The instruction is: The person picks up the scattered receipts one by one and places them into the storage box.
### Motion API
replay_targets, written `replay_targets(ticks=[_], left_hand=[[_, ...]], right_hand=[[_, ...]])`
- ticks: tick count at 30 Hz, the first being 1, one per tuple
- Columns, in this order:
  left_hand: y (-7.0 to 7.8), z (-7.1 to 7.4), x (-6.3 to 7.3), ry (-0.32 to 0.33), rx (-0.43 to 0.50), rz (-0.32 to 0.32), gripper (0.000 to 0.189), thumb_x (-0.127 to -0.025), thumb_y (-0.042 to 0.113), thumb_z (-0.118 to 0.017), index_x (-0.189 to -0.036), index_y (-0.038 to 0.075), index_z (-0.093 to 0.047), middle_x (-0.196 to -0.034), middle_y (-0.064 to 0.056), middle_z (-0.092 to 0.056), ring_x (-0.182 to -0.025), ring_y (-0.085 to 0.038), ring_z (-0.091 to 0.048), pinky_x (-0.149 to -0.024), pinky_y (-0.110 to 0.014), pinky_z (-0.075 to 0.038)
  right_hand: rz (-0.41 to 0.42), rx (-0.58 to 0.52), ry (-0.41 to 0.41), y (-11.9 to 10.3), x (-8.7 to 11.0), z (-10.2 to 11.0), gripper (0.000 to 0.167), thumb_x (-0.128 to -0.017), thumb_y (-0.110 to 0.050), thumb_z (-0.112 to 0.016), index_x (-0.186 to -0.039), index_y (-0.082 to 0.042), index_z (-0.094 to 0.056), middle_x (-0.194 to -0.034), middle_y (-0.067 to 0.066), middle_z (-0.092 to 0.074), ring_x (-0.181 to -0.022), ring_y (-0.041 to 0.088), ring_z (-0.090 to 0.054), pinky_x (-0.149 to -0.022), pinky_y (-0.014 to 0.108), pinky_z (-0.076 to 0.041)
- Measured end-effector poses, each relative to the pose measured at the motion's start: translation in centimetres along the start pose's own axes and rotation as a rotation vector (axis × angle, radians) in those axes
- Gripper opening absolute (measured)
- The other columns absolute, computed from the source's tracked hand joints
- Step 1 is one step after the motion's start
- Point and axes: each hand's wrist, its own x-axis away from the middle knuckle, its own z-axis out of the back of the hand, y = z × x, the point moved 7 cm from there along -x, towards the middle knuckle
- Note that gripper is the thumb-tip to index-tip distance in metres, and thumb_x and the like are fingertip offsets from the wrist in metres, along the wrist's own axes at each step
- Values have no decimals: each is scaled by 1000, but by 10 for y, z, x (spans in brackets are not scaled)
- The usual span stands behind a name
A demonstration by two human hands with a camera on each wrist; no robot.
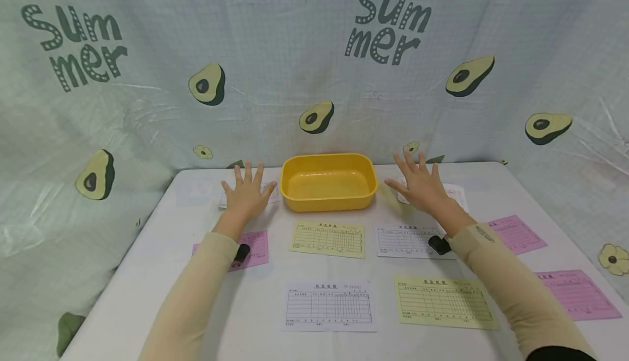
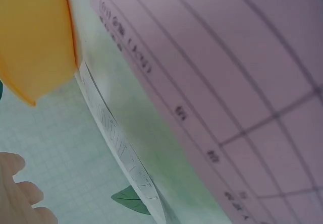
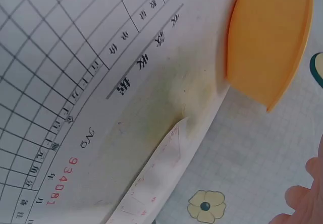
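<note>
My left hand [image 1: 245, 196] is spread with straight fingers over a white slip [image 1: 273, 193] at the back left of the table, holding nothing. A pink receipt slip [image 1: 256, 249] lies under that wrist and fills much of the left wrist view. On the other side my right hand [image 1: 421, 185], fingers also spread and holding nothing, is over another white slip [image 1: 457, 193]. Between the two hands stands a yellow plastic basin [image 1: 329, 203] with nothing in it. A white receipt slip [image 3: 60, 82] with red number 934081 shows large in the right wrist view.
Nearer the front lie a yellow slip [image 1: 328, 239], a white slip [image 1: 328, 307] and a larger yellow slip [image 1: 442, 303]. Two pink slips, one the front pink slip [image 1: 580, 294], lie at the right. A curtain [image 1: 265, 77] printed with avocados hangs behind the table.
</note>
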Motion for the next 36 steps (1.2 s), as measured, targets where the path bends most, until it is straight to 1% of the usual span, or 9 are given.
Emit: replay_targets(ticks=[5, 9, 12, 16, 23, 26, 30, 32, 36], left_hand=[[5, 1, 2, 16, 28, -27, 77, -109, 56, -30, -166, 9, -7, -169, -23, 5, -152, -46, 14, -111, -76, 10], [8, 1, 4, 19, 41, -30, 78, -109, 55, -32, -166, 9, -7, -169, -22, 5, -153, -43, 15, -112, -74, 11], [11, 1, 6, 19, 51, -33, 77, -109, 53, -34, -166, 8, -7, -169, -22, 5, -154, -42, 13, -113, -74, 9], [15, 1, 8, 16, 57, -43, 78, -109, 52, -36, -165, 7, -6, -169, -22, 6, -155, -40, 9, -114, -73, 7], [21, -2, 9, 29, 83, -78, 80, -108, 50, -42, -164, 3, -10, -170, -22, 0, -155, -40, 4, -115, -74, 1], [23, -5, 9, 29, 80, -92, 80, -108, 50, -42, -164, 2, -11, -169, -23, -2, -155, -41, 2, -115, -75, -2], [27, -8, 9, 13, 88, -102, 81, -108, 51, -41, -164, 2, -10, -169, -23, -1, -155, -42, 3, -114, -75, -2], [29, -9, 9, 1, 88, -104, 82, -108, 53, -41, -164, 2, -9, -169, -22, 0, -155, -41, 3, -114, -75, -3], [32, -13, 9, -22, 85, -110, 83, -107, 56, -39, -164, 3, -8, -170, -20, 0, -155, -40, 3, -115, -75, -2]], right_hand=[[21, -20, -1, -4, 5, 0, 87, -105, -60, -44, -166, -11, -6, -170, 20, 5, -152, 49, 11, -114, 72, 9], [37, -39, -3, -7, 11, -1, 86, -105, -58, -46, -166, -10, -9, -170, 18, 5, -152, 48, 11, -115, 70, 8], [50, -35, 1, -10, 15, -2, 86, -104, -59, -46, -166, -10, -10, -170, 19, 2, -152, 48, 9, -116, 70, 6], [75, -32, 12, -14, 21, -2, 85, -105, -56, -49, -166, -10, -12, -170, 21, -2, -152, 50, 5, -117, 70, 2], [115, -54, 20, -21, 28, -3, 82, -105, -49, -54, -165, -9, -15, -170, 21, -6, -154, 47, 2, -118, 68, -2], [137, -67, 33, -25, 32, -3, 80, -105, -49, -54, -165, -9, -19, -169, 21, -11, -153, 47, -3, -119, 68, -6], [163, -87, 37, -31, 37, -5, 80, -105, -55, -49, -164, -9, -22, -169, 19, -15, -154, 46, -8, -120, 66, -10], [176, -95, 36, -34, 40, -6, 78, -105, -55, -49, -164, -10, -25, -169, 18, -16, -153, 45, -12, -120, 64, -13], [192, -96, 39, -39, 46, -8, 73, -105, -50, -52, -162, -10, -30, -168, 16, -21, -151, 44, -22, -116, 65, -25]])
